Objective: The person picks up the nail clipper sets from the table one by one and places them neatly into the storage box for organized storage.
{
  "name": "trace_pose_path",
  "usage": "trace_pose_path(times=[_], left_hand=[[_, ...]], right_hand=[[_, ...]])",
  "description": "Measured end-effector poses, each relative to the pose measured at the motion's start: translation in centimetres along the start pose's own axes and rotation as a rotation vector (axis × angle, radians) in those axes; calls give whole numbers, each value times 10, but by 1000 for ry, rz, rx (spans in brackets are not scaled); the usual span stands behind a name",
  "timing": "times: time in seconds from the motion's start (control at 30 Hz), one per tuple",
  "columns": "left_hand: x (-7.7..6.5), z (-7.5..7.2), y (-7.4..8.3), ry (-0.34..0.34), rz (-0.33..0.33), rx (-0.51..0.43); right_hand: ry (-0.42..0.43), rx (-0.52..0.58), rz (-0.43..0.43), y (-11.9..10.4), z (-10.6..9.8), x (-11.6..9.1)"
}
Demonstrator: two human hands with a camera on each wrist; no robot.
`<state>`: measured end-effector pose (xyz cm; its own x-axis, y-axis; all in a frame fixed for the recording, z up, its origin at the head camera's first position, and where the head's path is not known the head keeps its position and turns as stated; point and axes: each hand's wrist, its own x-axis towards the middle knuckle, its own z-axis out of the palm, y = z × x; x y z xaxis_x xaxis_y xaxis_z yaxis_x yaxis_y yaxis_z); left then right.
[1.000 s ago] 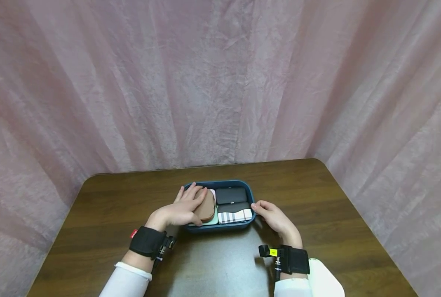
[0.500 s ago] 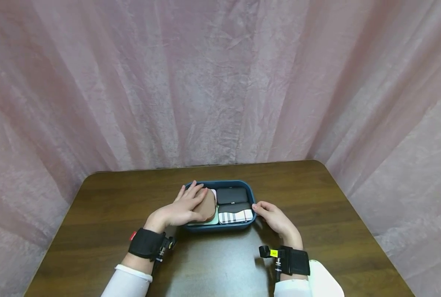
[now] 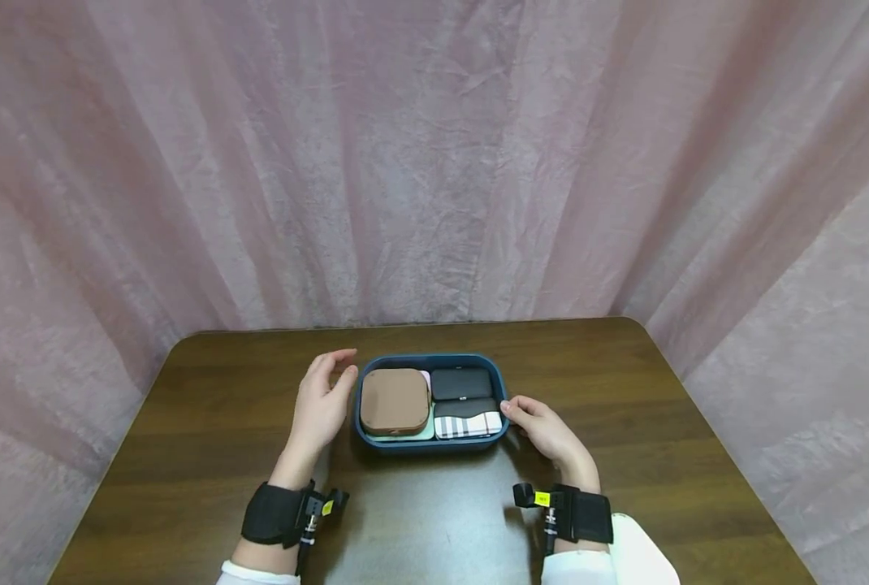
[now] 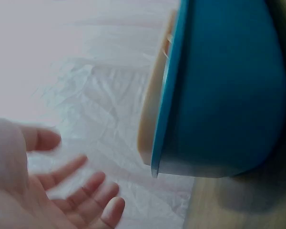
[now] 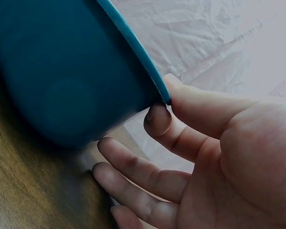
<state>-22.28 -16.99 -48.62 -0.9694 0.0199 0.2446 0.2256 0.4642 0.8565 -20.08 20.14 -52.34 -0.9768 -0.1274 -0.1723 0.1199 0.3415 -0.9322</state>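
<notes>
On the table sits a blue oval bin point(image 3: 503, 382) packed with small cases. A brown rounded-square case point(image 3: 395, 400) lies at its left end, over a mint-green item point(image 3: 425, 432); in the left wrist view its edge stands above the rim. Two dark wallet-like cases fill the right end, one behind point(image 3: 461, 383) and one with a plaid lower part point(image 3: 467, 426) in front. My left hand point(image 3: 321, 405) is beside the bin's left end, apart from it, fingers loosely bent and holding nothing. My right hand point(image 5: 200, 143) pinches the bin's right rim between thumb and index finger.
The brown wooden table point(image 3: 222, 422) reaches out on both sides of the bin. Behind it hangs a pink velvet curtain point(image 3: 420, 162). A white rounded object point(image 3: 639, 552) lies by the right forearm. Both wrists wear black camera straps.
My left hand has lifted off the brown case and moved left, out of the bin, so the whole case shows. My right hand stays on the rim.
</notes>
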Motion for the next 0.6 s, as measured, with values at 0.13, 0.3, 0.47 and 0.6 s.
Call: trace_pose_path(times=[0.13, 0.3, 0.47, 0.6], left_hand=[[-9, -1, -9, 30, -232, -62], [-11, 1, -25, -99, -376, -128], [-11, 2, -34, -191, -392, -188], [-12, 2, -38, -229, -386, -217]], right_hand=[[5, 4, 2, 1, 0, 0], [9, -1, 8, 1, 0, 0], [11, -11, 24, 1, 0, 0], [8, -24, 29, -1, 1, -1]])
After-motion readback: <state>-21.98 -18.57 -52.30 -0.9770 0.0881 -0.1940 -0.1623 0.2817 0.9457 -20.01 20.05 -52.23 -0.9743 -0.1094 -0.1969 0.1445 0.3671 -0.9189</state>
